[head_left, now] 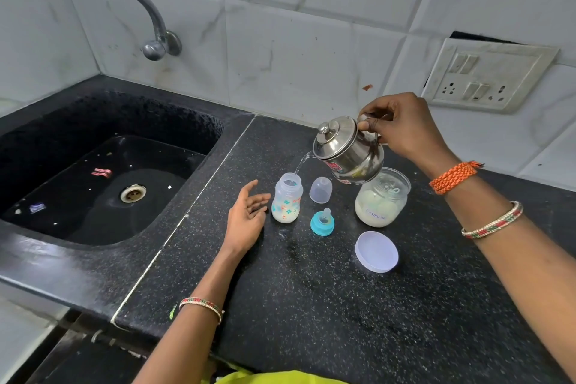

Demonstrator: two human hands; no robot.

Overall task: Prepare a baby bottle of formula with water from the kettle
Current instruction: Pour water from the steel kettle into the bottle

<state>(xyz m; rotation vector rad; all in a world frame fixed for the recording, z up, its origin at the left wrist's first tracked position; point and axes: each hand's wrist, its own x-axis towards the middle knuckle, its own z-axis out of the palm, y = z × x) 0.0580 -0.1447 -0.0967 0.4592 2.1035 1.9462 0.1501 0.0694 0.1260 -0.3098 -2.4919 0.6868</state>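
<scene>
Your right hand (402, 125) grips the handle of the small steel kettle (347, 150), fingers curled round it, holding it tilted above the counter with the lid still seated; a thin stream of water runs from its spout into the open mouth of the baby bottle (286, 198). The bottle stands upright on the black speckled counter (311, 305), pale powder or milky liquid showing in its lower part. Your left hand (246, 215) rests on the counter just beside the bottle, palm turned up, fingers loose and apart, holding nothing. Right of the bottle stands the clear dome cap (321, 190); in front of that, the teal collar with its teat (322, 222). The glass formula jar (381, 199) sits open partly under the kettle, creamy powder inside and a scoop visible through the glass; its lilac lid (376, 252) lies flat nearer you, apart from the jar. To your left a black sink (37, 140) is set into the same slab, water pooled round the drain (133, 193), scraps of debris floating. A curved steel tap (137, 15) comes out of the grey-veined white tile wall (296, 25). A grubby switch and socket plate (486, 73) hangs on the wall beyond your right hand
</scene>
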